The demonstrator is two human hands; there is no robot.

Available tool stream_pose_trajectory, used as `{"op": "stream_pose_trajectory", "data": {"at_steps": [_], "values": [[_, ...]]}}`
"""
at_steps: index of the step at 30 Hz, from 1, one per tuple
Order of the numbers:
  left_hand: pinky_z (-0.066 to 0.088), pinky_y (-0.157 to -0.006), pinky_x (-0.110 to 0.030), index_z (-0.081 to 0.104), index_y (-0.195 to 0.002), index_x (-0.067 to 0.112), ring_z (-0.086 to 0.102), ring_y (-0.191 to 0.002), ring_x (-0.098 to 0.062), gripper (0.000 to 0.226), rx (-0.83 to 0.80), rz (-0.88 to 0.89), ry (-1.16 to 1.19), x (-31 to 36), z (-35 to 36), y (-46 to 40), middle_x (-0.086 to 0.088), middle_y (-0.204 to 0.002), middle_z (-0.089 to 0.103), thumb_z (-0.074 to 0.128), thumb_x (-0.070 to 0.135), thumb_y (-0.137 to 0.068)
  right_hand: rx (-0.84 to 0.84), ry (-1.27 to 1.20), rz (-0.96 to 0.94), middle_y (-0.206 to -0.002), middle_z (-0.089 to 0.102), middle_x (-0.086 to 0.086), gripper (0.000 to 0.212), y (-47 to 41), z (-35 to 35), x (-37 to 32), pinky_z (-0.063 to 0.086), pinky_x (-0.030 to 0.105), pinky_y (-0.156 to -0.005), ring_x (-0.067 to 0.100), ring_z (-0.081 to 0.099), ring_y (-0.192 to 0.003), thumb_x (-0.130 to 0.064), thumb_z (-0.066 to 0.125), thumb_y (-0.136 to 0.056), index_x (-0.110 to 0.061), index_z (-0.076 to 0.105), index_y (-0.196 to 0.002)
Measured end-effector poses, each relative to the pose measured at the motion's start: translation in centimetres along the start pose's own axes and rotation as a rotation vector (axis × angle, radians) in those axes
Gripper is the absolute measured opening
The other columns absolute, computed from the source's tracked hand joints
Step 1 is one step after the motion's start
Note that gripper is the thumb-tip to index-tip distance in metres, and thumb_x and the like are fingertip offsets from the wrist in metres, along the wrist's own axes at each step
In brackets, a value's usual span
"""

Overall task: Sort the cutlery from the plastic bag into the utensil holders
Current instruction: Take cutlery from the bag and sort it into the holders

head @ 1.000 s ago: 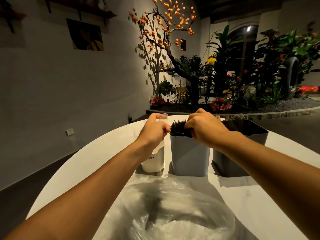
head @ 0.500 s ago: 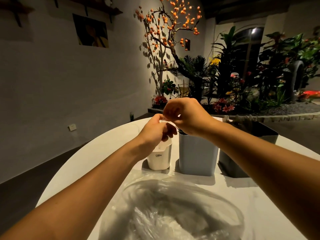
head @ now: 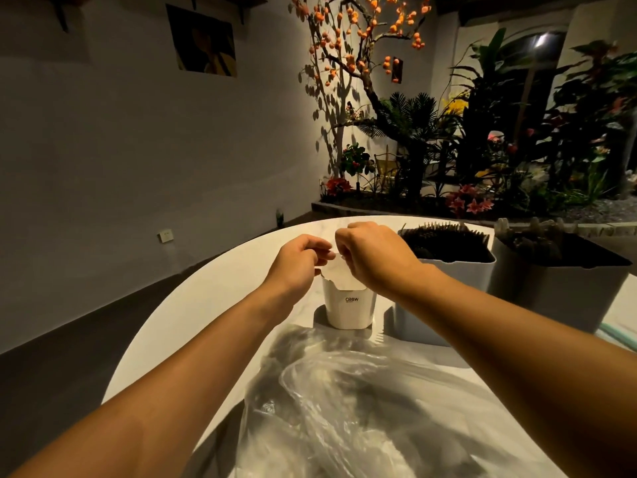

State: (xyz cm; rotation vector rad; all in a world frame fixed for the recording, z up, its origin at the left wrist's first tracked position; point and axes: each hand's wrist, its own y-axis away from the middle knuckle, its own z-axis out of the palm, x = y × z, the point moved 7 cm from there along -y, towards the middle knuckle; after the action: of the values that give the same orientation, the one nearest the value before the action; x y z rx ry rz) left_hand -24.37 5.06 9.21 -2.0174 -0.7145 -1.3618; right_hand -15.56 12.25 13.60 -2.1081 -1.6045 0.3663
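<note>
While my left hand [head: 298, 258] and right hand [head: 372, 251] curl their fingers on something pale and thin above the small white paper cup [head: 349, 305] at frame centre, I cannot tell what it is. I should lower it straight in; the crumpled clear plastic bag [head: 362, 408] lies below on the desk [head: 206, 305].

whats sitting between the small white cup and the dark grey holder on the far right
In the head view, the light grey holder, packed with black forks, stands between the white cup and the dark grey holder.
</note>
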Motion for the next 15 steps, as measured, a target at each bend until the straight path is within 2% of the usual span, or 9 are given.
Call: {"op": "stream_pose_trajectory", "data": {"at_steps": [3, 6, 8, 12, 15], "values": [[0.052, -0.087, -0.026, 0.061, -0.113, 0.015, 0.063, -0.105, -0.019, 0.039, -0.015, 0.0, -0.028, -0.8, -0.1, 0.3, -0.005, -0.109, 0.067, 0.028, -0.004, -0.102, -0.116, 0.032, 0.029, -0.095, 0.062, 0.009, 0.012, -0.2, 1.5, -0.5, 0.049, 0.029, -0.066, 0.022, 0.057, -0.078, -0.01, 0.062, -0.093, -0.011, 0.064, -0.105], [0.053, -0.095, -0.032, 0.06, -0.116, 0.013, 0.063, -0.106, -0.019, 0.04, -0.027, 0.006, -0.029, -1.1, -0.1, 0.4, -0.006, -0.112, 0.066, 0.029, -0.006, -0.101, -0.261, 0.097, 0.065, -0.091, 0.059, 0.013, 0.017, 0.0, 2.9, -0.5, 0.04, 0.031, -0.064, 0.026, 0.049, -0.073, -0.003, 0.063, -0.09, -0.006, 0.064, -0.107], [0.053, -0.092, -0.028, 0.06, -0.115, 0.014, 0.063, -0.105, -0.019, 0.04, -0.029, 0.017, -0.029, -1.2, -0.2, 0.5, -0.005, -0.109, 0.066, 0.029, -0.008, -0.1, -0.313, 0.114, 0.089, -0.089, 0.057, 0.014, 0.02, 0.1, 3.5, -0.3, 0.039, 0.031, -0.064, 0.027, 0.048, -0.073, -0.002, 0.063, -0.088, -0.005, 0.064, -0.108], [0.051, -0.088, -0.024, 0.059, -0.115, 0.015, 0.063, -0.105, -0.018, 0.04, -0.031, 0.031, -0.055, -1.0, -0.5, 0.8, -0.003, -0.109, 0.065, 0.031, -0.008, -0.1, -0.277, 0.025, 0.128, -0.104, 0.066, 0.016, 0.025, -0.2, 2.7, 0.3, 0.055, 0.036, -0.079, 0.03, 0.062, -0.088, 0.0, 0.06, -0.089, -0.006, 0.065, -0.113], [0.053, -0.083, -0.022, 0.059, -0.114, 0.016, 0.063, -0.101, -0.016, 0.037, -0.036, 0.046, -0.072, -0.2, -0.8, 1.5, -0.002, -0.107, 0.065, 0.033, -0.007, -0.1, -0.204, -0.029, 0.144, -0.1, 0.068, 0.012, 0.024, -0.1, 1.2, 0.8, 0.057, 0.034, -0.077, 0.026, 0.064, -0.087, -0.001, 0.062, -0.089, -0.01, 0.069, -0.109]]}}
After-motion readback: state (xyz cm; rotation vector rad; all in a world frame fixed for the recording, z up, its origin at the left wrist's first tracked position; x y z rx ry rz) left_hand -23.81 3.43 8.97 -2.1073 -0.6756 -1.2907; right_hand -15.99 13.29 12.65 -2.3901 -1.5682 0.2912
